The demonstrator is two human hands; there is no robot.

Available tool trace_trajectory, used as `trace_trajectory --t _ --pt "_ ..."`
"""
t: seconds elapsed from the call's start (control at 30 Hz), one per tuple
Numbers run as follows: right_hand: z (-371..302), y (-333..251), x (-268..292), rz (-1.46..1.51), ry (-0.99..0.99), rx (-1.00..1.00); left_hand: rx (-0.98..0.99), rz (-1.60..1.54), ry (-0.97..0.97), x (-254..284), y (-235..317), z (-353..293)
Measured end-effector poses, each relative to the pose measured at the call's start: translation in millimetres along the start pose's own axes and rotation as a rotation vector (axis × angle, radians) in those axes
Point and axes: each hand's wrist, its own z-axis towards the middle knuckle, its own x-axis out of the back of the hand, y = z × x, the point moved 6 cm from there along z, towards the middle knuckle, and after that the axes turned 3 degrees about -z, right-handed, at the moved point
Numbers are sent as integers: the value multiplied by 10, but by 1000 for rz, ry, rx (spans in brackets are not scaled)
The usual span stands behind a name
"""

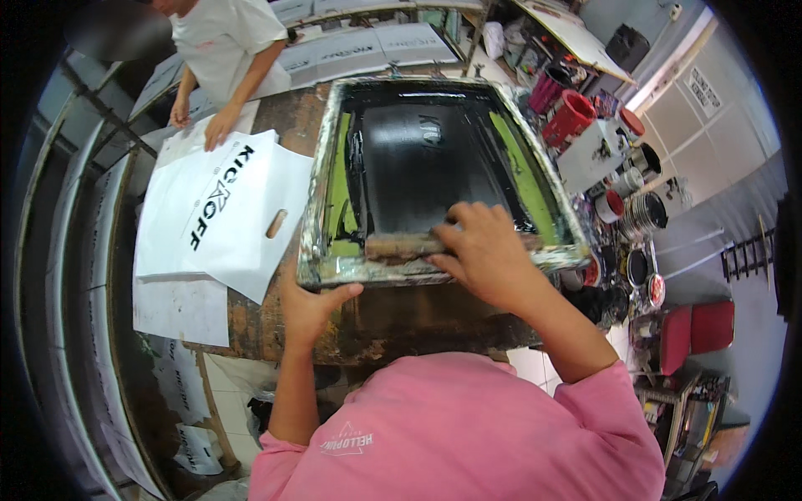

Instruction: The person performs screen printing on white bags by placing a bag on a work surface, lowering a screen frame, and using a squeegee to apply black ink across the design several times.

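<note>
A screen printing frame lies on the worktable, its mesh spread with black ink between green side strips. Across the near end of the mesh rests a wooden-handled squeegee. My right hand is closed round the squeegee's handle, right of its middle. At the frame's near left corner is my left hand, its thumb stretched out; the other fingers are partly hidden, and nothing shows in its grasp. Left of the frame lie white printed bags with black lettering and a cut-out handle hole.
Another person stands at the far left, one hand on the bags. Paint cans and a red container crowd the right side. A rack of printed sheets stands left; a red chair is at right.
</note>
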Motion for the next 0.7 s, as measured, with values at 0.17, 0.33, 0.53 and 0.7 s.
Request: trace_trajectory --t 0.17,0.33,0.53,0.7 --pt "-341 -8 -852 237 -125 -100 -192 719 109 156 -645 -120" --pt "-354 -35 -1272 168 -195 -126 -135 859 115 201 -911 -114" --pt "605 679 -1617 58 59 -24 -151 875 69 207 -863 -99" --pt "1767 1560 -2035 -81 98 -44 -150 836 67 234 -884 -120"
